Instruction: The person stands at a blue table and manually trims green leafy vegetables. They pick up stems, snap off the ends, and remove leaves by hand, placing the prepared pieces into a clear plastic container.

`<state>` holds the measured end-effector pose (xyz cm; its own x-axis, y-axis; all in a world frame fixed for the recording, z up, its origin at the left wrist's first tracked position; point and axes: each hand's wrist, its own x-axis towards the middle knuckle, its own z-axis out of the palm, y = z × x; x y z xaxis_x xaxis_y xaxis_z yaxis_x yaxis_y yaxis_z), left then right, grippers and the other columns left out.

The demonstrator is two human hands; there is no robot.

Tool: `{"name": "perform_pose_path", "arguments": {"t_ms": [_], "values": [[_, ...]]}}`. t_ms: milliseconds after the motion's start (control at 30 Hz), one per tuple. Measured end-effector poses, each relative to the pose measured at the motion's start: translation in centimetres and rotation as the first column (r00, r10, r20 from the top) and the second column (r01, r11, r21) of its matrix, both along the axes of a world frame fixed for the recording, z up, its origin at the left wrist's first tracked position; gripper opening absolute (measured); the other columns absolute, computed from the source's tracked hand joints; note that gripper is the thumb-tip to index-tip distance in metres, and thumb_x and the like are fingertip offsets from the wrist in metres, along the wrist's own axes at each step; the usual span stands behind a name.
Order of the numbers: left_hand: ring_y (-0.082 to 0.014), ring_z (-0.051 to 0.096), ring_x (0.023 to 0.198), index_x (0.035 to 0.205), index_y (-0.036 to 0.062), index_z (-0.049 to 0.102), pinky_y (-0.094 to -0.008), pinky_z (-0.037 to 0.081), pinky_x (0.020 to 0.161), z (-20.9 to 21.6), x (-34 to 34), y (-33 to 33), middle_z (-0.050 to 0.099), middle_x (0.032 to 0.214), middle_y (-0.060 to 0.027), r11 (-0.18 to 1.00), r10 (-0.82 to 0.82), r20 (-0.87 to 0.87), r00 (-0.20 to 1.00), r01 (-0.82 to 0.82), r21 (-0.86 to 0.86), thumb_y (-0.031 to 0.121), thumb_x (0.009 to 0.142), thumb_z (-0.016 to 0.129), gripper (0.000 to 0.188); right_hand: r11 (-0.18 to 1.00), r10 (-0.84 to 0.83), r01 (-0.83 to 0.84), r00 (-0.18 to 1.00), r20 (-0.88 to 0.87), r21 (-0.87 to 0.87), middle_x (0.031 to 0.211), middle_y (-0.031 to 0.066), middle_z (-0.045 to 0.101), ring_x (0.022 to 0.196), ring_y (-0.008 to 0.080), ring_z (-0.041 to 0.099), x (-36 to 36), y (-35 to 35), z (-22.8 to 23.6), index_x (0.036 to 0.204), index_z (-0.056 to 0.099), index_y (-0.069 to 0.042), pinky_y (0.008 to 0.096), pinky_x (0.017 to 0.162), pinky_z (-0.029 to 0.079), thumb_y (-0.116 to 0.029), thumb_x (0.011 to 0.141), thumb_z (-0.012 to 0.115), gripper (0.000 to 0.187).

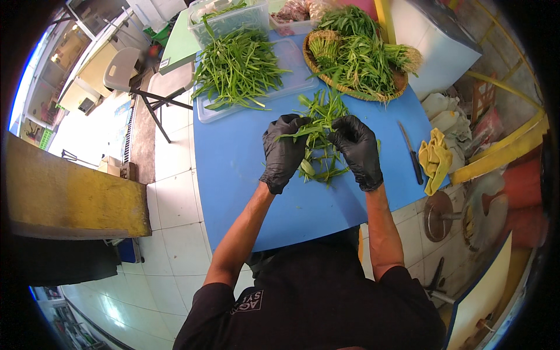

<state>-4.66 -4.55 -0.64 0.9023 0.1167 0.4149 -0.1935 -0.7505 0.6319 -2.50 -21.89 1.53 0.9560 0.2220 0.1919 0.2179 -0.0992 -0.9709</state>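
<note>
Both my hands wear black gloves over the middle of a blue table (239, 192). Leafy water spinach (318, 123) stretches between them. My left hand (284, 150) is closed, pinching green stems at its fingertips. My right hand (357, 150) is curled, with thumb and fingers pressed together on the same greens. Loose leaves and stem pieces (321, 171) lie on the table beneath and between my hands. Ahead to the left, a large heap of cut water spinach (242, 67) rests on a clear plastic lid or tray (213, 114).
A round woven basket (401, 90) holds bundles of greens at the far right. Near the right edge lie a black-handled knife (415, 166) and a yellow cloth (434, 160). A clear plastic tub (233, 29) stands behind the heap. A folding chair (125, 67) is at the left.
</note>
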Motion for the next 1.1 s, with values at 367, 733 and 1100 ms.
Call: {"name": "perform_pose_path", "arguments": {"t_ms": [367,733,1100], "values": [[-0.0143,0.062,0.082,0.093,-0.0003,0.067,-0.0286,0.050,0.078,1.8,1.0,-0.2,0.068,0.089,-0.0062,0.402,-0.412,-0.061,0.909,0.121,-0.908,0.009,0.077,0.075,0.020,0.989,0.023,-0.004,0.991,-0.129,0.147,0.086,0.0028,0.067,0.076,0.0090,0.060,-1.0,1.9,1.6,0.097,0.065,-0.001,0.0260,0.071,0.049,-0.007,0.081,0.070,0.018],[-0.0146,0.064,0.078,0.094,-0.0027,0.066,-0.0298,0.051,0.074,3.9,2.3,2.8,0.069,0.090,-0.0093,0.497,-0.279,-0.009,0.960,0.136,-0.857,0.003,0.077,0.073,0.020,0.989,-0.077,0.085,0.994,-0.072,0.117,0.083,0.0047,0.068,0.074,0.0102,0.061,0.9,-1.8,0.0,0.092,0.068,0.000,0.0252,0.071,0.050,-0.001,0.080,0.069,0.012],[-0.0113,0.056,0.076,0.087,0.0005,0.064,-0.0273,0.046,0.069,5.7,3.1,1.3,0.064,0.082,-0.0023,0.497,-0.449,0.049,0.892,0.295,-0.816,0.011,0.077,0.075,0.017,0.965,0.081,-0.070,0.996,-0.033,0.251,0.084,0.0018,0.066,0.079,0.0079,0.059,1.1,2.5,3.8,0.098,0.065,-0.001,0.0228,0.072,0.048,-0.006,0.083,0.069,0.017]]}}
